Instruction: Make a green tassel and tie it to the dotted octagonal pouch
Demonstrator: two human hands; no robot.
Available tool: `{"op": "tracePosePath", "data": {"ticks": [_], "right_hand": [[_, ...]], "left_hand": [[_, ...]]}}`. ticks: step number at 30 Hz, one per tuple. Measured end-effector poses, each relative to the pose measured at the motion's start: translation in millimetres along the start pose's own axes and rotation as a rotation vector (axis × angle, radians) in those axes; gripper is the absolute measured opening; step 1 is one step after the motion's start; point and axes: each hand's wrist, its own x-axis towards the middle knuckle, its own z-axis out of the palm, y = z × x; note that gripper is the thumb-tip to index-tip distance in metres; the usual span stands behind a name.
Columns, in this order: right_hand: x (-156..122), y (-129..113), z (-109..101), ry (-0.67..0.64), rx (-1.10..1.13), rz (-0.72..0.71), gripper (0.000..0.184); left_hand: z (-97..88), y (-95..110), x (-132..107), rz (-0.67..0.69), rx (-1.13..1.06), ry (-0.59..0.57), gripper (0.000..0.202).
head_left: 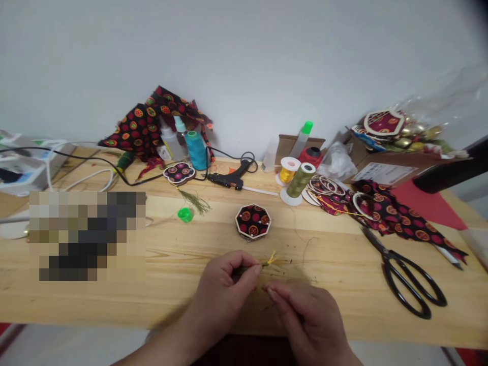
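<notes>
My left hand (229, 282) pinches a small olive-green thread tassel between thumb and forefinger; its bound top with yellow cord ends (271, 259) sticks out past the fingertips. Close by on the right, my right hand (308, 310) is closed in a pinch, and whatever lies between its fingertips is too small to make out. Just beyond both hands an octagonal piece (253, 221) of dark patterned fabric in a pale wooden frame lies flat on the wooden table (171, 284).
Large black scissors (404, 277) lie at right. A black glue gun (231, 178), a flower-shaped fabric piece (179, 173) with an olive tassel (194, 200), and a green cap (185, 215) are farther back. Thread spools (301, 180) and a full cardboard box (396, 165) stand along the wall.
</notes>
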Motion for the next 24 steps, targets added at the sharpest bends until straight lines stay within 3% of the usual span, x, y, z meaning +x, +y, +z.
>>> {"op": "tracePosePath", "data": {"ticks": [6,11,14,16,20,24], "right_hand": [[9,-3,-17,-0.047,-0.434,-0.346,0.033],[14,-4,-30,-0.070,-0.510,-0.378,0.035],[19,1,-38,-0.149,-0.371,-0.275,0.029],[23,7,-41,-0.212,-0.179,-0.150,0.023],[25,17,-32,-0.141,0.181,0.112,0.019],[19,13,-12,-0.036,0.321,0.286,0.023]], "left_hand": [[-2.3,0,-2,0.128,0.155,-0.162,0.020],[-4.1,3,-4,0.173,0.144,-0.342,0.023],[-7.2,6,-7,0.174,0.070,-0.485,0.024],[-9.3,7,-8,0.121,-0.005,-0.513,0.020],[-11.0,2,-6,-0.049,-0.259,-0.450,0.012],[-8.8,-1,-1,-0.070,-0.338,-0.277,0.014]]}}
